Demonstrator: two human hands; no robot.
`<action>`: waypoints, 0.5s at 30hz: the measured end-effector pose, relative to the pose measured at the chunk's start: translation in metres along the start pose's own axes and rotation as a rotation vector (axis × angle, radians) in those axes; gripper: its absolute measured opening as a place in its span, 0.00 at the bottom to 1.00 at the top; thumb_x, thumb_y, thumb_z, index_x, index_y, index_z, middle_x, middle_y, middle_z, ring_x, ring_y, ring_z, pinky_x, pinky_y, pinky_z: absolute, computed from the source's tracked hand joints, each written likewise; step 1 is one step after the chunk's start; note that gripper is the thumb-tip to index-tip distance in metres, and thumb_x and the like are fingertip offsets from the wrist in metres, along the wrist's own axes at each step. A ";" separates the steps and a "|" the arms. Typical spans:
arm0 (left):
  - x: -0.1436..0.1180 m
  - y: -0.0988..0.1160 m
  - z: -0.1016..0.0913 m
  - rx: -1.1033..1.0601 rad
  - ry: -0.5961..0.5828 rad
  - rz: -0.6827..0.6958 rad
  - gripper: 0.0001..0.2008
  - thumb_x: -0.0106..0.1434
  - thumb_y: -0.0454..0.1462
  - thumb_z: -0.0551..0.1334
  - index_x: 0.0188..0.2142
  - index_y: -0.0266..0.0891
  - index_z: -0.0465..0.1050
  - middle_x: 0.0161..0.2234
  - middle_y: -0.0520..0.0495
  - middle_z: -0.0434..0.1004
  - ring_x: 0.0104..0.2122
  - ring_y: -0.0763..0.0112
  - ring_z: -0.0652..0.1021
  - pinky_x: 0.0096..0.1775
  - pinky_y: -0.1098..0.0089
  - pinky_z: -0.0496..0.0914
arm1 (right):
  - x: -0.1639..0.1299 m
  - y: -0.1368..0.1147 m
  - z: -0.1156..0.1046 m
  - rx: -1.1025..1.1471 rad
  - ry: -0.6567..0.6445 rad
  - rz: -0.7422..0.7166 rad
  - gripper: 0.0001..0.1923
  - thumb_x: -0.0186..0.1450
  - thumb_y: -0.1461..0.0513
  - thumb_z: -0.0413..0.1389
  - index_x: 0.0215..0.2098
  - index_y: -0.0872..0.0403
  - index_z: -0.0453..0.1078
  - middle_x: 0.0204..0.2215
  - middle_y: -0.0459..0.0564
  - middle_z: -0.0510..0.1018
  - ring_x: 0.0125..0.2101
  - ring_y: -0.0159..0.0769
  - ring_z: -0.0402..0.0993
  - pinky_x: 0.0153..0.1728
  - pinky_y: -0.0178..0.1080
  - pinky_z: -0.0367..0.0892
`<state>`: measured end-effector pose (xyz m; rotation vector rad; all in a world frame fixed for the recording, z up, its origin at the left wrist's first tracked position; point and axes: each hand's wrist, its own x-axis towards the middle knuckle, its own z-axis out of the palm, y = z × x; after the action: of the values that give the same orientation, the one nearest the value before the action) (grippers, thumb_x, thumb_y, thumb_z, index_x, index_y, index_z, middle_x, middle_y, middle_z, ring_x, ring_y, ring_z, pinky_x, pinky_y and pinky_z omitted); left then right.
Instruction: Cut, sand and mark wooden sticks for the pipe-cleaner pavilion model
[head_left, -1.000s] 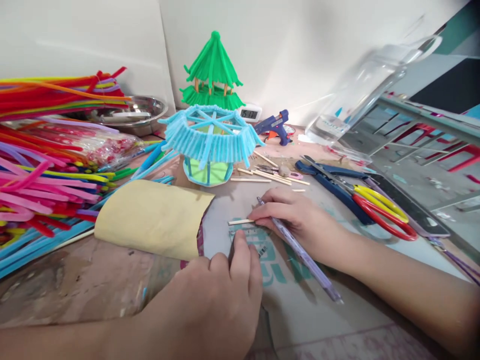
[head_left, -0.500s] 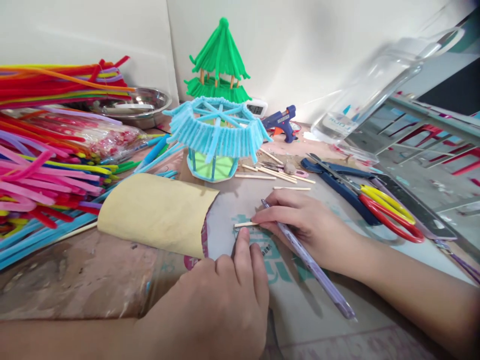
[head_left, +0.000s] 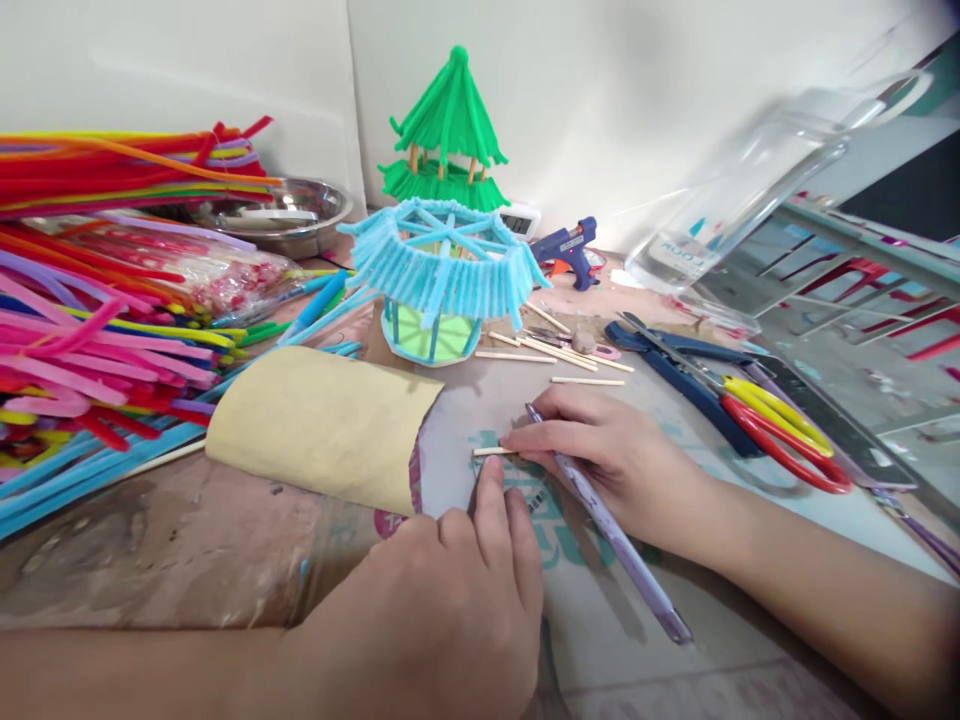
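My right hand (head_left: 600, 455) grips a pen (head_left: 607, 525) and pins a stick (head_left: 491, 451); my curled left hand (head_left: 450, 600) hides whatever it presses on the surface (head_left: 187, 560).

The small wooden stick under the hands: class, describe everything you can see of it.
The small wooden stick is thin, pale and straight, like a bamboo skewer piece. It lies flat, roughly level, on the printed cardboard sheet. The right hand, which also holds a purple pen, covers its right end; the left hand has a fingertip just below it. Its left end is free.
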<state>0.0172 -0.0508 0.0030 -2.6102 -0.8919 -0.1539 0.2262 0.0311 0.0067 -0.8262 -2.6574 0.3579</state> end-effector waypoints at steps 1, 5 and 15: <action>0.000 0.000 0.001 -0.005 0.003 0.002 0.20 0.66 0.31 0.52 0.53 0.28 0.74 0.50 0.26 0.77 0.23 0.67 0.79 0.19 0.71 0.68 | 0.000 0.000 0.000 0.004 0.003 -0.001 0.11 0.70 0.66 0.51 0.45 0.53 0.74 0.34 0.51 0.72 0.34 0.35 0.68 0.33 0.36 0.61; -0.001 0.000 0.001 -0.014 -0.003 0.016 0.20 0.64 0.31 0.53 0.53 0.27 0.73 0.50 0.25 0.78 0.22 0.67 0.78 0.18 0.71 0.67 | 0.001 -0.002 0.000 0.020 0.006 0.001 0.10 0.70 0.67 0.51 0.43 0.54 0.74 0.33 0.51 0.71 0.33 0.34 0.67 0.32 0.35 0.61; -0.003 0.001 0.005 -0.032 -0.003 0.039 0.21 0.64 0.29 0.52 0.54 0.24 0.72 0.51 0.20 0.75 0.22 0.66 0.80 0.18 0.71 0.68 | 0.002 -0.003 0.000 0.004 -0.011 0.003 0.10 0.70 0.67 0.51 0.42 0.54 0.74 0.33 0.50 0.71 0.33 0.34 0.67 0.32 0.35 0.60</action>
<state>0.0155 -0.0516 -0.0028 -2.6558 -0.8460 -0.1556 0.2235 0.0299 0.0082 -0.8300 -2.6646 0.3696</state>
